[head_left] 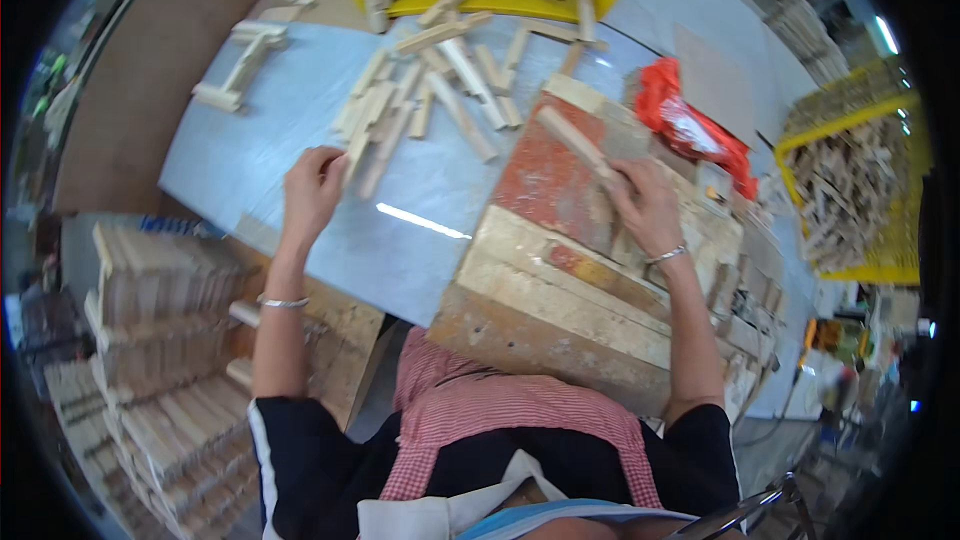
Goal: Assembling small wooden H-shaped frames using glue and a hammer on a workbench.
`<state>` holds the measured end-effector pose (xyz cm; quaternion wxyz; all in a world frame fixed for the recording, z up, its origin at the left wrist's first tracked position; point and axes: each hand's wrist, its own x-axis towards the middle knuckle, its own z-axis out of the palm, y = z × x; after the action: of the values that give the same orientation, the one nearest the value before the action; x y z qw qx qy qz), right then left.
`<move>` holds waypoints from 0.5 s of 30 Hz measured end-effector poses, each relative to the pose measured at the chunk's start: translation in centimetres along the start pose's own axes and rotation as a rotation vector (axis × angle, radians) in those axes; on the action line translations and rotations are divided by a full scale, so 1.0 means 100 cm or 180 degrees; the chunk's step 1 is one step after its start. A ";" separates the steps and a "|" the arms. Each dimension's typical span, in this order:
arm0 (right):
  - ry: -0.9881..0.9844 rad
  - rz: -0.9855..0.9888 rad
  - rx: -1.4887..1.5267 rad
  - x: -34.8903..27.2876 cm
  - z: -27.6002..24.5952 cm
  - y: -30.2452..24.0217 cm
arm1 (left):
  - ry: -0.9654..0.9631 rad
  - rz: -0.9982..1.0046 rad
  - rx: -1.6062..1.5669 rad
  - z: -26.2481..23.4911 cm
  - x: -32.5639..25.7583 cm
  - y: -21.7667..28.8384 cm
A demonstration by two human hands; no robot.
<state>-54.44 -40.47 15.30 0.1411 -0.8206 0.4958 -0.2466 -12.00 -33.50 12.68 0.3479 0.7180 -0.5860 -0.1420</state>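
My right hand (648, 202) is closed round the near end of a pale wooden stick (572, 134), which slants up and left above a red-topped work block (540, 180). Farther left, my left hand (315, 190) has its fingers curled and pinched at the near end of another wooden strip (358, 148). That strip lies at the left edge of a loose heap of wooden strips (462, 115) on the pale blue table (280, 130). My fingertips partly hide its end.
A yellow crate (480, 6) full of wooden pieces stands at the far side. An H-shaped wooden assembly (240, 68) lies at the left. Beside the block is a red plastic bag (690, 125). Another yellow crate (870, 270) stands right; stacked wood (165, 340) rises at lower left.
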 end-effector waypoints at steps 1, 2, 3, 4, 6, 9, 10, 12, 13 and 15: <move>-0.0025 -0.0095 0.0134 -0.001 0.002 -0.002 | -0.0036 -0.0546 -0.0636 -0.002 -0.003 -0.004; 0.0005 -0.0094 0.0129 -0.002 0.001 -0.003 | -0.0069 -0.1071 -0.1325 0.001 -0.007 -0.010; 0.0045 -0.0089 0.0098 -0.001 -0.001 -0.002 | 0.0008 -0.1104 -0.1270 0.002 -0.012 -0.007; 0.0028 -0.0152 0.0159 -0.001 0.000 -0.002 | 0.0017 -0.1575 -0.2091 0.002 -0.018 -0.004; -0.0007 -0.0108 0.0139 0.000 0.001 -0.001 | 0.0079 -0.2032 -0.2908 0.000 -0.029 -0.002; -0.0059 -0.0133 0.0139 0.000 0.001 -0.001 | 0.0118 -0.2291 -0.3385 -0.001 -0.041 0.004; -0.0063 -0.0143 0.0157 0.000 0.001 -0.001 | 0.0085 -0.2299 -0.2955 -0.001 -0.042 0.008; -0.0011 -0.0299 0.0089 0.000 0.000 -0.001 | 0.0054 -0.2294 -0.2515 0.000 -0.044 0.010; 0.0000 -0.0298 0.0097 0.000 -0.001 -0.001 | -0.0100 -0.2086 -0.2086 0.001 -0.044 0.004; -0.0110 -0.0159 0.0073 -0.001 -0.005 0.002 | -0.0317 -0.1838 -0.1674 -0.002 -0.042 0.001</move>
<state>-54.93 -40.46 15.54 0.1528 -0.8352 0.4698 -0.2416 -13.16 -29.51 12.04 0.4369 0.7318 -0.3197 -0.4140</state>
